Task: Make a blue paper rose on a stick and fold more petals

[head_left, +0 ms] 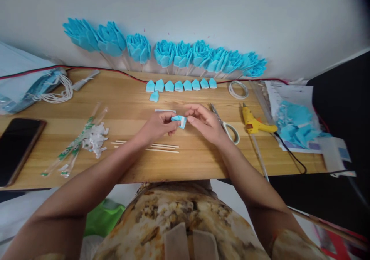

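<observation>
My left hand (158,127) pinches a small folded blue petal piece (182,120) with a white strip, probably tape, on its face. At the piece's right edge is my right hand (204,122), its thumb tip close to it and its fingers loosely bent and apart from the thumb. Whether the thumb touches the piece I cannot tell. Just behind my left hand lies a flat pale strip (165,110). Several similar folded blue pieces (178,86) form a row farther back, with a single one (154,96) in front of them.
Blue flowers on sticks (183,54) lean along the wall. On the right are scissors (231,131), a tape roll (238,89), a yellow glue gun (256,123) and loose blue petals (297,123). Thin wooden sticks (162,148), white scraps (95,138) and a phone (20,148) lie leftward.
</observation>
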`<state>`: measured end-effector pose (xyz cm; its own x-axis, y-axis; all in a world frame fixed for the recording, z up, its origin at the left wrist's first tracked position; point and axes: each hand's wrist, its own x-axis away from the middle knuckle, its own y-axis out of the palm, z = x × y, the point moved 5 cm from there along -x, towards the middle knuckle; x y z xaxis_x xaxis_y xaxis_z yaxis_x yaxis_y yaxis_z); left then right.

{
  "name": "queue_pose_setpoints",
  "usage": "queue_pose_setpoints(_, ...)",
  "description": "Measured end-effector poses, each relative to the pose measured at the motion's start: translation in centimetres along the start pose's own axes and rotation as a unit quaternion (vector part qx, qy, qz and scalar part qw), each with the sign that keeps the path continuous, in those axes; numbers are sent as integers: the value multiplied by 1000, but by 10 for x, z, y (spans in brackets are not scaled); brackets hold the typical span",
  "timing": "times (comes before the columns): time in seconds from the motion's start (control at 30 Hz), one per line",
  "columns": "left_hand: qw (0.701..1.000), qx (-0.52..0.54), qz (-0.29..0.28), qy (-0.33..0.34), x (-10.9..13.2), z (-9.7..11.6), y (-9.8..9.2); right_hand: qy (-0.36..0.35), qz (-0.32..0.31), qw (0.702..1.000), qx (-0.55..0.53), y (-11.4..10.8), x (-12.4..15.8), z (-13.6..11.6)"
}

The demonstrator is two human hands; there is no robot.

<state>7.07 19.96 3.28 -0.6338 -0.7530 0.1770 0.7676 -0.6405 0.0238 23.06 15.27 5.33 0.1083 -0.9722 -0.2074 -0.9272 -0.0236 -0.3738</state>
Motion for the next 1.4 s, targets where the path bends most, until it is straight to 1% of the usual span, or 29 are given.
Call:
queue_pose_setpoints(0.07,1000,-10,-2,-6,0,-1,1,11,-17,1000,-22,4,0,0)
queue_pose_setpoints(0.33,999,-40,-27,-7,1,-1,2,36,-26,998,-49,11,1,1)
queue_pose_setpoints(0.57,998,-35,-52,29,0,1,4,30,10,997,-67,17,1,5)
queue_pose_setpoints(0.7,997,-36,-57,24,0,1,5,28,23,996,-83,18,2,6)
queue_pose_setpoints(0.9,997,-37,-65,9,1,4,5,39,44,996,-62,16,3,9)
queue_pose_setpoints(1.0,997,-48,-57,-7,0,1,5,42,53,997,-46,15,3,10)
queue_pose_setpoints(1.1,997,-51,-49,-10,0,-2,8,35,59,997,-46,17,3,9)
queue_pose_setpoints(1.23,999,-32,-40,-5,0,-4,9,31,57,995,-74,19,3,7)
queue_pose_setpoints(1.4,1000,9,-15,11,-1,-1,4,35,55,991,-115,17,3,6)
